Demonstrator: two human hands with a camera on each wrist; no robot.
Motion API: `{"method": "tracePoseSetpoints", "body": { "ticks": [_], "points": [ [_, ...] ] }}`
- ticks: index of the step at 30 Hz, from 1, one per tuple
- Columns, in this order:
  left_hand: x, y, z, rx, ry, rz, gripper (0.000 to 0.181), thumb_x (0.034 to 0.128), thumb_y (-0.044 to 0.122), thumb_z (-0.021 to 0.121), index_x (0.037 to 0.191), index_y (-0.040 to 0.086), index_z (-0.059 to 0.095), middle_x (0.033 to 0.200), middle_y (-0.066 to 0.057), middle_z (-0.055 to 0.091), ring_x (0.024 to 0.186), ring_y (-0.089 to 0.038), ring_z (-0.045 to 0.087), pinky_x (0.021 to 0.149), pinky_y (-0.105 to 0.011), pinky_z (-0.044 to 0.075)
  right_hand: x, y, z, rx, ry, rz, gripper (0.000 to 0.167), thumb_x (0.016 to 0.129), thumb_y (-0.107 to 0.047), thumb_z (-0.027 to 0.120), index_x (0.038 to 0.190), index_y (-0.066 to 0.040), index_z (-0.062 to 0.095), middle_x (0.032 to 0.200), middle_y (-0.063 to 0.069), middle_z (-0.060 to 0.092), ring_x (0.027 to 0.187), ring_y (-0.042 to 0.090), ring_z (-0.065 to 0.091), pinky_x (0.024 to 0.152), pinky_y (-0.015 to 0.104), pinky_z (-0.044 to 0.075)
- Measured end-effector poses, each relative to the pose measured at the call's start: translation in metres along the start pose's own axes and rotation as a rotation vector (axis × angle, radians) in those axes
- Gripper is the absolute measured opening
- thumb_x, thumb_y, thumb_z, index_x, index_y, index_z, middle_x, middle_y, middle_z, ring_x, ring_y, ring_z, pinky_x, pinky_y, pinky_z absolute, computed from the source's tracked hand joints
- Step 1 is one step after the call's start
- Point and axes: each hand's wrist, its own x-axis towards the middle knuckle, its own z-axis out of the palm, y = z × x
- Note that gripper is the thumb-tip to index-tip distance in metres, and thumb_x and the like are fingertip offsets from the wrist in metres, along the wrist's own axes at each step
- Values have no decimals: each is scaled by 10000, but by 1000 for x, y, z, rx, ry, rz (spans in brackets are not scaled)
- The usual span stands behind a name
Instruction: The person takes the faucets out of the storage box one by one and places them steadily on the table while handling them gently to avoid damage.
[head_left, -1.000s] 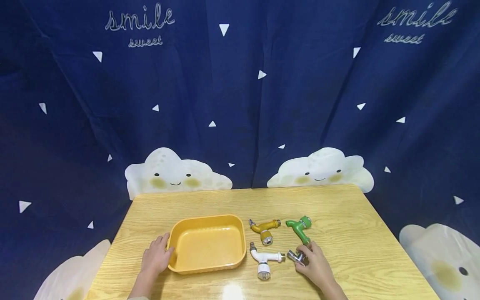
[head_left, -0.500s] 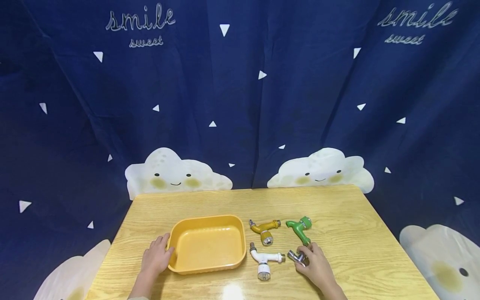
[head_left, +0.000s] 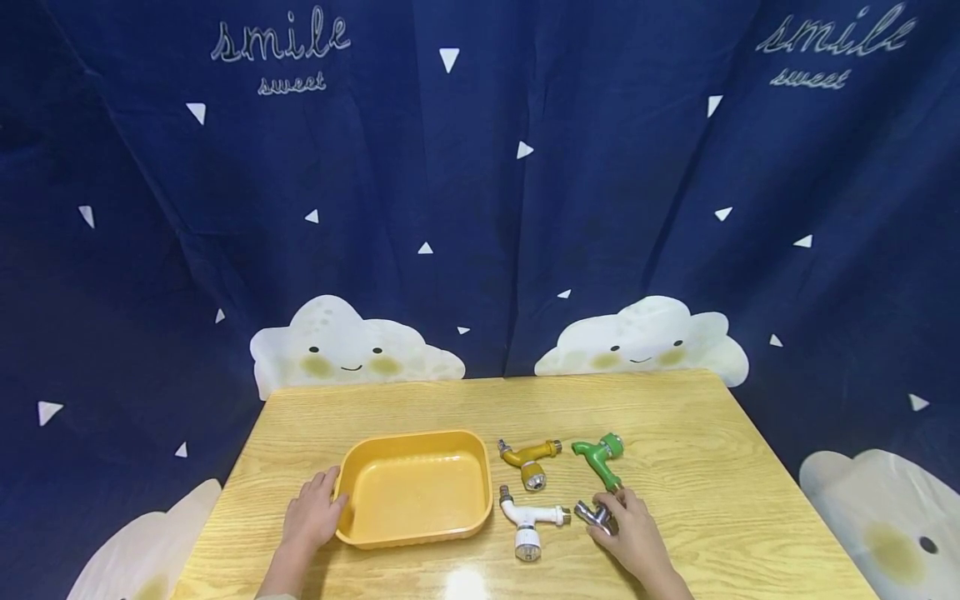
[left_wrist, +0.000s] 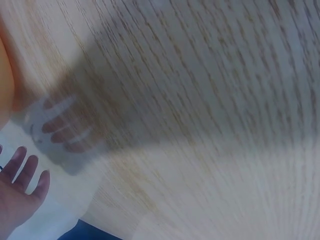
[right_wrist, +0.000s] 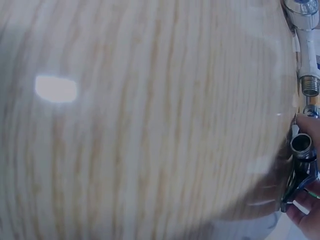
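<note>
My right hand [head_left: 633,533] holds a chrome tap [head_left: 592,515] low at the table's right half, with thumb and fingers on either side of it. In the right wrist view the chrome tap [right_wrist: 301,155] shows a round open end, and my palm is mostly cut off. A white tap [head_left: 536,514] lies just left of it. Behind are a mustard-yellow tap [head_left: 528,454] and a green tap [head_left: 602,457], whose near end almost meets my right fingertips. My left hand [head_left: 311,512] rests at the left rim of a yellow tray [head_left: 412,533], its fingers loosely extended in the left wrist view.
The wooden table [head_left: 420,400] carries the tray and taps, which lie between the tray and my right hand. A dark blue curtain [head_left: 480,167] with white clouds hangs behind the table and at both sides.
</note>
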Motion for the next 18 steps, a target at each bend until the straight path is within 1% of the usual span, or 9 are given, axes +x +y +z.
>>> {"method": "tracePoseSetpoints", "body": {
  "ticks": [6,9,14,18],
  "points": [
    [-1,0,1,-57,-16,-16,525,906,229,464,1361,-8,354,1272,-256,444,1149,-455,412,876,-624,365,-1,0,0,-8,7,-6,465,651,-323,798,1054,-155,639,911,43,498,755,136,442,603,261,393],
    [-1,1,0,-60,-12,-18,529,899,226,469,1359,-10,356,1269,-256,447,1146,-455,416,877,-621,367,-1,1,0,-12,10,-7,477,646,-329,800,1058,-149,639,912,47,503,755,135,443,600,260,394],
    [-1,3,-4,-62,-7,-4,532,887,220,484,1349,-19,368,1243,-260,466,1108,-462,444,843,-615,391,0,0,0,-18,-1,1,500,648,-338,797,1080,-145,635,931,59,511,774,146,457,601,273,404],
    [-1,2,-6,-69,-20,-3,547,884,222,492,1355,-23,362,1231,-262,480,1086,-455,465,833,-615,398,-1,-1,0,-28,-14,9,513,651,-344,794,1096,-149,630,948,66,520,793,157,473,607,290,420]
  ]
}}
